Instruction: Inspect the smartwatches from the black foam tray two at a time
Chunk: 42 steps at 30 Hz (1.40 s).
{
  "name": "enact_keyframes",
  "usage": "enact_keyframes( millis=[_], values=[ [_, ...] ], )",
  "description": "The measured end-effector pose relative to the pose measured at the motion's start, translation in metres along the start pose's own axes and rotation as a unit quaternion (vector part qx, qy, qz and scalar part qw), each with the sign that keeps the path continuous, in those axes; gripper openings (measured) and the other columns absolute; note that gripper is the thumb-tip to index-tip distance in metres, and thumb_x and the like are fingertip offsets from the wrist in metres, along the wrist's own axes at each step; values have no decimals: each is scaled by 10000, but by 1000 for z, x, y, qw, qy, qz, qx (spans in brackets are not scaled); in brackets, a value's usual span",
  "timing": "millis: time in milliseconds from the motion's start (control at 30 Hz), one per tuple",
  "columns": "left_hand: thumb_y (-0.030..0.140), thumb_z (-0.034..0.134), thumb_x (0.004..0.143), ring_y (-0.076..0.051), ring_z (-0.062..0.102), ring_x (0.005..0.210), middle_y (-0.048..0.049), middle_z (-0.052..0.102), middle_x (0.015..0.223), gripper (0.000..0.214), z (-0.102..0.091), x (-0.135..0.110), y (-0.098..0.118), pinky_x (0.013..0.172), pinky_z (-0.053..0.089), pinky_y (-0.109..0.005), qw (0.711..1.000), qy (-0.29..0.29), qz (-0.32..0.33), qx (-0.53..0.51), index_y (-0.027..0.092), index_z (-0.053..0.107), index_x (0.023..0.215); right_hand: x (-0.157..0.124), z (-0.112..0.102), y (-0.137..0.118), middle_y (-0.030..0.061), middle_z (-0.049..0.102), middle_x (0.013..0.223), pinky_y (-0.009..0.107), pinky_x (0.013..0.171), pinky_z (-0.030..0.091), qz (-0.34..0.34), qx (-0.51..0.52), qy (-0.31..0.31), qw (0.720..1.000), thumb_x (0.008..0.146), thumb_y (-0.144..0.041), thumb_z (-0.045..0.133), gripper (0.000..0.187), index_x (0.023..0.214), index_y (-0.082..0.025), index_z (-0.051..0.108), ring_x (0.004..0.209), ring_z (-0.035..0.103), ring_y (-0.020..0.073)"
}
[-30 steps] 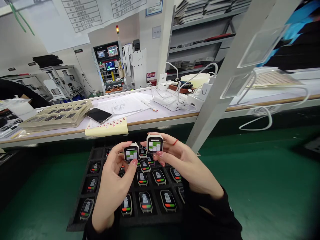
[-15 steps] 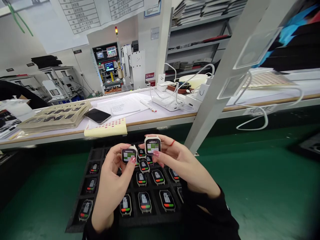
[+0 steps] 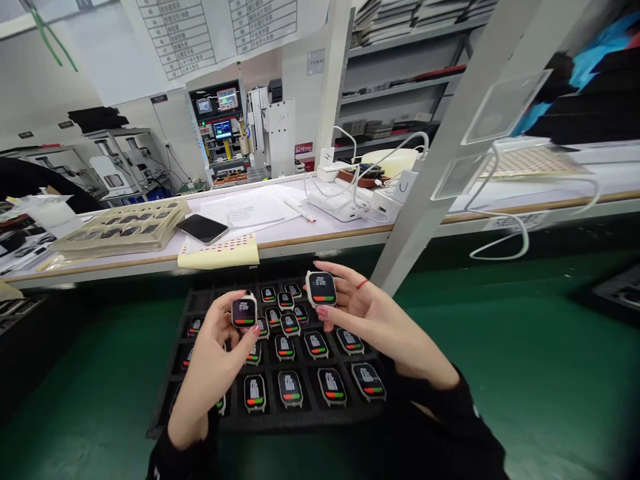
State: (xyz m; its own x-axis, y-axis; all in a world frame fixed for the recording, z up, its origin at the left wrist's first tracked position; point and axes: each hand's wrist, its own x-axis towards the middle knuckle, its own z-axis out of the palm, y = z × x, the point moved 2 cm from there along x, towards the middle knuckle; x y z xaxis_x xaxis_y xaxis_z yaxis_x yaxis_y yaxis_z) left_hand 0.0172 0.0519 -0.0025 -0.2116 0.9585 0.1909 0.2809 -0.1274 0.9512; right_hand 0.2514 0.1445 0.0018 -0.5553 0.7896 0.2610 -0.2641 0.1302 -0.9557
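Between the thumb and fingers of my left hand (image 3: pixel 219 353) is a smartwatch (image 3: pixel 244 311), its lit screen facing me with a red and green bar at the bottom. My right hand (image 3: pixel 367 303) grips a second smartwatch (image 3: pixel 321 289) by its edges, showing a similar screen. Both are held above a black compartment tray (image 3: pixel 270 423), apart from each other. Several strapless watches, such as one smartwatch (image 3: pixel 291 389) in the front row, lie in the tray with screens lit. My left hand and forearm cover part of the tray's left side.
Beyond the tray runs a white bench (image 3: pixel 280 239) with a phone (image 3: pixel 203 229), a yellow sheet (image 3: pixel 219 253), papers, a pale parts tray (image 3: pixel 123 230) and a white charging hub (image 3: pixel 336 205). A slanted metal post (image 3: pixel 423 193) rises at the right. A person's dark sleeve (image 3: pixel 43 180) shows far left.
Both hands have moved farther apart, each still holding its watch. The two held screens changed from a green and white grid to dark text with a red and green bar.
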Motion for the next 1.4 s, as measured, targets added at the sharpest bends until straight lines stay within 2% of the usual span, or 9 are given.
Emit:
enact_keyframes(
  millis=[67, 167, 300, 400, 567, 933, 1167, 1300, 1400],
  values=[
    [426, 684, 887, -130, 627, 836, -74, 626, 1230, 555, -17, 1, -12, 662, 502, -243, 999, -15, -27, 39, 267, 475, 1376, -1, -15, 8, 111, 622, 1231, 298, 726, 629, 32, -60, -7, 998, 905, -375, 793, 718, 1493, -187, 425, 947, 652, 229],
    [476, 665, 851, -206, 665, 998, -113, 640, 1229, 664, -46, 14, -33, 782, 553, -305, 993, -33, -54, 96, 204, 449, 1418, 8, -44, 31, 100, 676, 1088, 368, 787, 622, 90, -211, -22, 973, 903, -454, 742, 750, 1513, -137, 442, 932, 666, 265],
    [441, 722, 769, -211, 681, 860, -106, 699, 1070, 695, -77, 49, -65, 807, 564, -359, 985, -31, -78, 148, 134, 522, 1359, 39, -76, 71, 17, 640, 755, 327, 673, 574, 139, -337, -22, 931, 908, -301, 739, 660, 1474, -63, 497, 745, 655, 240],
    [309, 749, 789, -173, 634, 707, -57, 696, 910, 608, -93, 75, -88, 733, 551, -356, 971, -15, -97, 216, 116, 554, 1331, 61, -88, 94, 12, 634, 782, 294, 639, 566, 159, -389, -20, 907, 951, -260, 769, 440, 1325, -90, 611, 674, 633, 194],
    [275, 713, 897, -164, 637, 759, -37, 679, 930, 447, -110, 92, -109, 794, 555, -374, 946, -4, -105, 308, 141, 578, 1301, 73, -93, 110, 50, 643, 1036, 317, 711, 608, 162, -446, -38, 880, 1067, -316, 695, 223, 1176, -128, 649, 807, 664, 201],
    [355, 674, 940, -213, 671, 951, -80, 680, 1061, 414, -105, 129, -123, 908, 557, -445, 926, -12, -88, 367, 143, 595, 1287, 109, -90, 120, 79, 635, 1118, 343, 738, 626, 198, -516, -38, 833, 1081, -299, 678, 264, 1276, -135, 611, 863, 675, 214],
    [381, 671, 937, -228, 656, 998, -101, 661, 1131, 435, -90, 148, -134, 922, 548, -456, 925, -51, -56, 372, 143, 595, 1293, 130, -82, 122, 117, 594, 1271, 448, 922, 582, 144, -569, -20, 809, 1064, -298, 699, 269, 1273, -143, 630, 1074, 635, 276],
    [360, 705, 906, -297, 558, 1235, -129, 600, 1299, 435, -96, 147, -136, 1069, 445, -554, 923, -29, -44, 381, 153, 614, 1277, 127, -87, 115, 122, 586, 1291, 469, 965, 556, 98, -568, 12, 817, 1063, -305, 700, 269, 1270, -146, 635, 1117, 616, 288],
    [359, 712, 895, -305, 547, 1248, -141, 576, 1335, 480, -105, 138, -130, 1082, 428, -561, 931, 11, -51, 361, 147, 589, 1307, 110, -94, 104, 102, 624, 1216, 448, 944, 558, 56, -541, 50, 838, 1075, -328, 677, 238, 1238, -157, 649, 1051, 639, 261]
  ],
)
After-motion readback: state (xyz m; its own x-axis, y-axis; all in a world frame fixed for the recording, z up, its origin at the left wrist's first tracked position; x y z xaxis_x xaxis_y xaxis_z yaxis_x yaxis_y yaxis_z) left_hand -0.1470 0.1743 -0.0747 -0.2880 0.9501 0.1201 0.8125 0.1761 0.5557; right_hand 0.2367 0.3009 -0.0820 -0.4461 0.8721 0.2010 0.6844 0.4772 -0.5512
